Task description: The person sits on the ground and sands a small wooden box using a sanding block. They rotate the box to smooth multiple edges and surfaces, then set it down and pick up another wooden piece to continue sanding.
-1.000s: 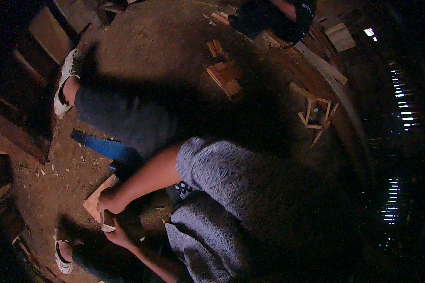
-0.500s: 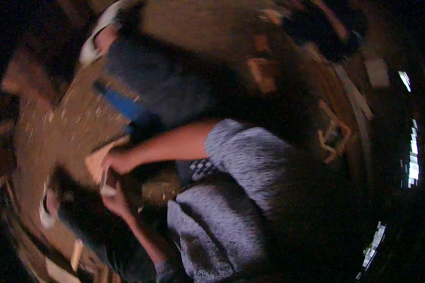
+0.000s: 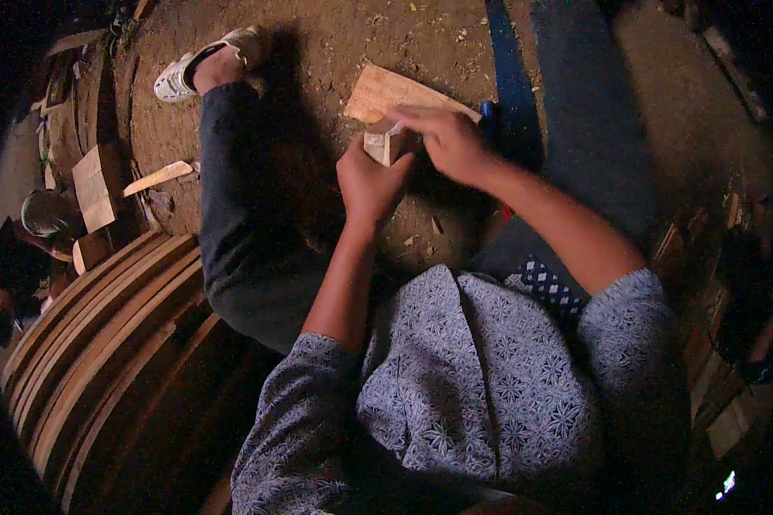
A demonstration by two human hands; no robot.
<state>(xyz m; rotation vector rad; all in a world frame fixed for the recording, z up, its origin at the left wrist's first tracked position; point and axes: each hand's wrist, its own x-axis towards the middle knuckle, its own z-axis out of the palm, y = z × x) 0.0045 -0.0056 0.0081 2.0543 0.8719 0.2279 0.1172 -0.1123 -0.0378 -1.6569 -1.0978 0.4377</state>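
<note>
In front of my lap, my left hand (image 3: pixel 370 182) is closed round a small pale block (image 3: pixel 376 147), apparently wooden, with its light face showing between thumb and fingers. My right hand (image 3: pixel 448 144) reaches over from the right, fingers stretched out across the block's top and slightly blurred. Whether something thin lies under those fingers is hidden. Just beyond both hands, a flat tan wooden board (image 3: pixel 395 91) lies on the ground, its near edge partly covered by my right hand.
My legs are spread on chip-strewn earth. A blue strip (image 3: pixel 515 90) and a small blue cylinder (image 3: pixel 488 113) lie by my right leg. Curved stacked boards (image 3: pixel 103 313) fill the left, near another person (image 3: pixel 27 257). A pale wooden sliver (image 3: pixel 159 178) lies beyond them.
The view has swung round and become sharper, so my hands now appear upper centre instead of left. The pale block is now visible in my left hand, with my right fingers over it.
</note>
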